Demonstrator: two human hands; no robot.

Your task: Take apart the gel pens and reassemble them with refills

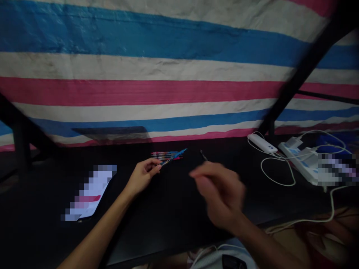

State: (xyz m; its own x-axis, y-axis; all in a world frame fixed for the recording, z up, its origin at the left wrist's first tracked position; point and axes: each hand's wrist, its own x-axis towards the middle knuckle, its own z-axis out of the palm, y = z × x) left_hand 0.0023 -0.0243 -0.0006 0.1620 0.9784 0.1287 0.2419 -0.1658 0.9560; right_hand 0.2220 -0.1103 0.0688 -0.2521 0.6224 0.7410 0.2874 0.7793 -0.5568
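Observation:
My left hand is closed on a blue pen, which slants up to the right from its thumb and fingers. Just behind that pen, several pens with pink, red and clear parts lie together on the black table. My right hand hovers over the table to the right, blurred, its fingers drawn together. Whether it holds something cannot be made out. A dark pen-like piece shows just beyond its knuckles.
A lit phone lies at the left. On the right are a white power strip, a white device and loose white cables. A striped sheet hangs behind the table, between black metal bars.

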